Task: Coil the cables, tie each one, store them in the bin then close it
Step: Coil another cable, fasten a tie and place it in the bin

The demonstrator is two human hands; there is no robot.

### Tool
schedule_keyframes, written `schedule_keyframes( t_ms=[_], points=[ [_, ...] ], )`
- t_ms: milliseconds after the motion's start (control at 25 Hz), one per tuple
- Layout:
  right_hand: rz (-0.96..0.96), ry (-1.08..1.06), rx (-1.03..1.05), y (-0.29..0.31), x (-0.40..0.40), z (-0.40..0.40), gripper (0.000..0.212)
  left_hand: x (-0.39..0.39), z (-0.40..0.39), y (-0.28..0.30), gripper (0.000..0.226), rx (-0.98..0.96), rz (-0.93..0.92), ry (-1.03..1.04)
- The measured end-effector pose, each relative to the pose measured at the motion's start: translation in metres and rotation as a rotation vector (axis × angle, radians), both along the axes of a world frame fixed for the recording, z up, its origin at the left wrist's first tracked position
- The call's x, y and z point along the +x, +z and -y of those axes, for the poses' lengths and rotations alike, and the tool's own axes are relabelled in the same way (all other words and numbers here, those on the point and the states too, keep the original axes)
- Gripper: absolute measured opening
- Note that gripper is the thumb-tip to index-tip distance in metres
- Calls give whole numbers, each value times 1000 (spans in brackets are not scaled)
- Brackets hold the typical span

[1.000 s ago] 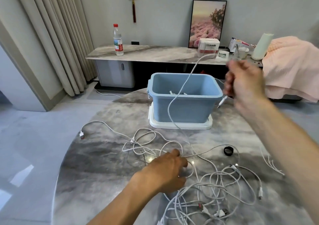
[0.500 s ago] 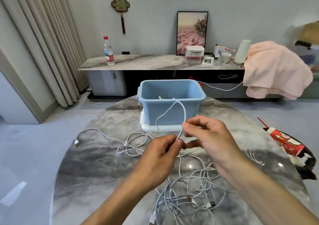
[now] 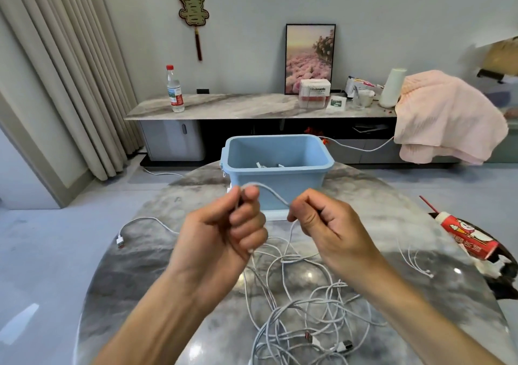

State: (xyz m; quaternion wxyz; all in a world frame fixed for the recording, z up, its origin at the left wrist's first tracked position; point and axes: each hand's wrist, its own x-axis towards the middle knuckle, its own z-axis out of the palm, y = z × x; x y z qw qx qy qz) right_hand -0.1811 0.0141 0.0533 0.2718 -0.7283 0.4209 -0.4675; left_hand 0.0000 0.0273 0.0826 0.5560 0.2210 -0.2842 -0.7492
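Across the lower half of the frame: round grey marble table [image 3: 117,286], largest thing in view. At frame centre, on its far side: open light-blue plastic bin [image 3: 276,175], standing on a white lid-like base, with a few white cable ends inside. At lower centre, spread over the tabletop: tangle of white cables [image 3: 302,317], with one strand running off left to a red-tipped USB plug [image 3: 120,242]. Just left of centre, raised above the table: left hand [image 3: 221,235], fingers curled tight round a white cable [image 3: 273,193], with the strand emerging over the top of the fist. Just right of centre, at the same height: right hand [image 3: 322,224], thumb and curled fingers pinching the same cable, a short arc of it spanning the gap between the fists in front of the bin. At the right edge, lying on the table: red and white drink carton [image 3: 465,238]. At right, near the carton: thin white earphone wires [image 3: 414,264]. In the upper left, on the sideboard: clear water bottle [image 3: 174,90] with a red cap.
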Motion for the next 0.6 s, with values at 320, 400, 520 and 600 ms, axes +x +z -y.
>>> schedule_keyframes(
  t_ms=[320,400,520,600],
  points=[
    [-590,5,120,4,50,-49,22,-1,11,-22,21,-277,343,353],
    [-693,-55,66,20,49,-54,14,-2,12,-34,20,-553,785,506],
    [-730,-64,-123,42,33,-48,23,-3,9,-38,22,-804,1151,509],
    [-589,-52,-239,46,13,-34,24,-1,7,-28,27,-758,1078,294]
  ],
)
